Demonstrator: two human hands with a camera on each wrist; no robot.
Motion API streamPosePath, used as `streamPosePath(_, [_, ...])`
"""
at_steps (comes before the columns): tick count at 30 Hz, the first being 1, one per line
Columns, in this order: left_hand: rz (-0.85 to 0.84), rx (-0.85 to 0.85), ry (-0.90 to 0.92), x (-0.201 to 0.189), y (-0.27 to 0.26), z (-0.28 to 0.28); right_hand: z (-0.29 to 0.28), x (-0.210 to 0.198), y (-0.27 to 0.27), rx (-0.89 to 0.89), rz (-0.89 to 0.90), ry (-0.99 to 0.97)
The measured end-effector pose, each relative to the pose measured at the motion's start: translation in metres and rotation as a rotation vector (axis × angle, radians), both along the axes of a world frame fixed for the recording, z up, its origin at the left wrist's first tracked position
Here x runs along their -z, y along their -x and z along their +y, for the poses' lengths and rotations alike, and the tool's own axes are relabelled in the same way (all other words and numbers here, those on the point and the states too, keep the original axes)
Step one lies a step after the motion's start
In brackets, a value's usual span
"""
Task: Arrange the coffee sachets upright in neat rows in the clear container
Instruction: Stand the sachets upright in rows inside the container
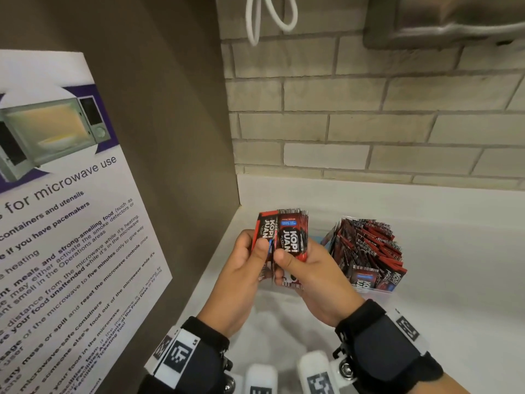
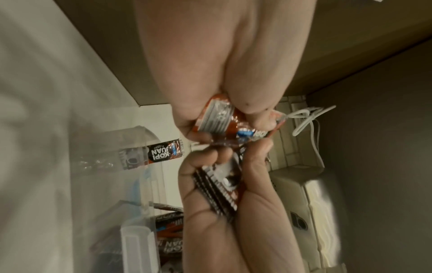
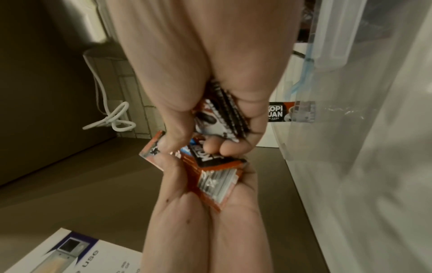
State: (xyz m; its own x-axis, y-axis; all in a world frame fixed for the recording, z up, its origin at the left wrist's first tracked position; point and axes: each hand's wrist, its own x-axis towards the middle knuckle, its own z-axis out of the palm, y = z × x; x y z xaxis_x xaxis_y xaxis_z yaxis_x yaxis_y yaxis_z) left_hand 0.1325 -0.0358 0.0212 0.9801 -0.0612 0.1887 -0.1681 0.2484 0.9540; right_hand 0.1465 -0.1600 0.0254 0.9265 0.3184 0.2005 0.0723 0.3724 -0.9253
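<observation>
Many coffee sachets [image 1: 366,248] already packed in clear container [image 1: 383,291] on white surface [image 1: 454,265], right, rows still messy. Left hand [image 1: 238,268] and right hand [image 1: 309,268] both curled tight around more sachets [image 1: 284,237], not yet placed.

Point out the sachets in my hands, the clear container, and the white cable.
sachets [image 1: 292,237], head view, front sachet's label.
clear container [image 1: 382,291], head view, near bottom wall.
white cable [image 1: 272,15], head view, hanging loop.
</observation>
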Motion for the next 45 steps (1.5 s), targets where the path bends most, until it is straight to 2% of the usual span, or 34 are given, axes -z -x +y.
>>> streamPosePath(4, [0.005, 0.012, -0.002, 0.000, 0.001, 0.006, -0.007, -0.001, -0.003, 0.101, 0.047, 0.034])
streamPosePath(11, [0.097, -0.169, 0.108, -0.002, -0.005, 0.012, -0.014, -0.001, -0.006, 0.110, 0.206, -0.027])
streamPosePath(17, [0.186, -0.012, 0.040, 0.002, -0.001, 0.012, -0.014, -0.004, -0.005, 0.079, 0.245, -0.097])
streamPosePath(21, [0.191, -0.051, 0.032, -0.001, 0.001, 0.012, -0.015, -0.003, -0.003, 0.100, 0.241, -0.075])
streamPosePath(27, [0.268, -0.053, -0.108, -0.013, -0.002, 0.031, -0.031, -0.011, -0.007, 0.183, 0.242, -0.122])
streamPosePath(31, [0.265, 0.023, -0.252, -0.021, -0.002, 0.043, -0.034, -0.013, -0.004, 0.105, 0.190, 0.048])
streamPosePath(33, [0.237, -0.019, -0.216, -0.024, -0.003, 0.044, -0.031, -0.008, -0.002, 0.107, 0.180, 0.091])
streamPosePath(37, [0.194, -0.121, 0.099, -0.020, -0.004, 0.038, -0.022, -0.002, 0.001, 0.208, 0.222, -0.044])
streamPosePath(39, [0.176, -0.121, 0.162, -0.016, -0.003, 0.031, -0.018, 0.002, 0.002, 0.273, 0.249, -0.076])
streamPosePath(42, [0.143, -0.214, 0.172, -0.013, -0.005, 0.029, -0.016, 0.004, 0.005, 0.250, 0.268, -0.085])
streamPosePath(45, [0.079, -0.277, 0.006, -0.017, -0.010, 0.041, -0.023, 0.000, 0.007, 0.166, 0.270, -0.008])
